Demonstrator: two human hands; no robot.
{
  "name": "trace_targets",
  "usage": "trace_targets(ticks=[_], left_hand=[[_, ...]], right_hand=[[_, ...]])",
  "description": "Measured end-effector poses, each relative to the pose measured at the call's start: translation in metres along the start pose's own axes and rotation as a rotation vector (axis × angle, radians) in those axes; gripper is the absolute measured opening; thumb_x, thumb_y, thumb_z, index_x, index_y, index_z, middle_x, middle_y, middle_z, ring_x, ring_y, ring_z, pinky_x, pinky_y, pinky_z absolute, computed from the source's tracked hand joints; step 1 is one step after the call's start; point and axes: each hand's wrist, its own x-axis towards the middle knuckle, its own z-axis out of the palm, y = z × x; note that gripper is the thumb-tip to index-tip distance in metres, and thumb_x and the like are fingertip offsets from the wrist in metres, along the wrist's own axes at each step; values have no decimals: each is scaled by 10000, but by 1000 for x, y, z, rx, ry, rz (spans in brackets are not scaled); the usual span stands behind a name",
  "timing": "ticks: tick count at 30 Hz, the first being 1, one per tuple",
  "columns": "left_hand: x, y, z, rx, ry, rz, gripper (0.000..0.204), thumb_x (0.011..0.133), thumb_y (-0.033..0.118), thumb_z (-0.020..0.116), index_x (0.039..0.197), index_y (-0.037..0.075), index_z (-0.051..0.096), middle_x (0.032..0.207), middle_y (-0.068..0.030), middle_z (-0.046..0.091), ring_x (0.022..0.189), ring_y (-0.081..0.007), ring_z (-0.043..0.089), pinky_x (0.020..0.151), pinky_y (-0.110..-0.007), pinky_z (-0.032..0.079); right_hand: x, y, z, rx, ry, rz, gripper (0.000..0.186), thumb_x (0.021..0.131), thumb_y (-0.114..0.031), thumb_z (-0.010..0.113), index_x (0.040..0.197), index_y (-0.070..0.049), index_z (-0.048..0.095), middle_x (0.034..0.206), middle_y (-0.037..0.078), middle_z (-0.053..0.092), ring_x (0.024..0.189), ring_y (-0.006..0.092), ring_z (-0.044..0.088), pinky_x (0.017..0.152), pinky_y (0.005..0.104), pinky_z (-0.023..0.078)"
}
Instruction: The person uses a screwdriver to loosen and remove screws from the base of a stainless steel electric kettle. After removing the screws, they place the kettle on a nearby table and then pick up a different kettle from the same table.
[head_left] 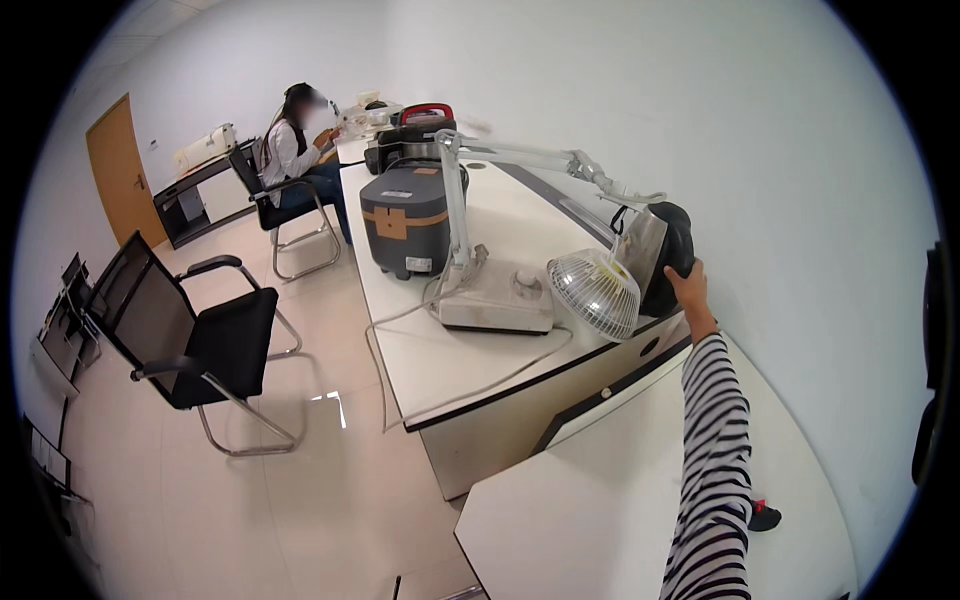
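The right hand reaches out and rests on the black back of the lamp head above the worktop, fingers curled around it; the left hand is out of sight.

A dark grey rice cooker stands on the white counter, with a red-handled cooker further back. An empty black office chair sits on the pale floor. A seated person works at the far end, near an orange door.
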Motion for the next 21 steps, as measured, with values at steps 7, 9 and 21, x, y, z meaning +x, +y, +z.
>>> trace_targets(ticks=[7, 9, 21], left_hand=[[-19, -1, 4, -18, -118, 90, 302, 798, 237, 621, 644, 89, 408, 476, -5, 306, 413, -107, 297, 409, -232, 317], [-28, -4, 4, 26, -165, 124, 306, 798, 244, 622, 645, 89, 408, 476, -6, 307, 413, -108, 299, 410, -232, 319], [67, -120, -77, 709, -558, 158, 180, 759, 145, 599, 705, 63, 448, 534, -12, 429, 492, -121, 419, 471, -277, 375]], right_hand=[[-97, -35, -110, -129, -112, -422, 528, 717, -196, 655, 1154, -4, 429, 1154, 217, 410, 1093, 356, 387, 928, 405, 327], [-153, -54, -155, -96, -279, -524, 447, 745, -179, 624, 1130, -30, 452, 1152, 193, 420, 1097, 341, 389, 940, 392, 321], [-679, -89, -476, -906, -55, 155, 120, 691, 26, 547, 808, 6, 563, 796, 119, 567, 765, 305, 559, 736, 418, 444]])
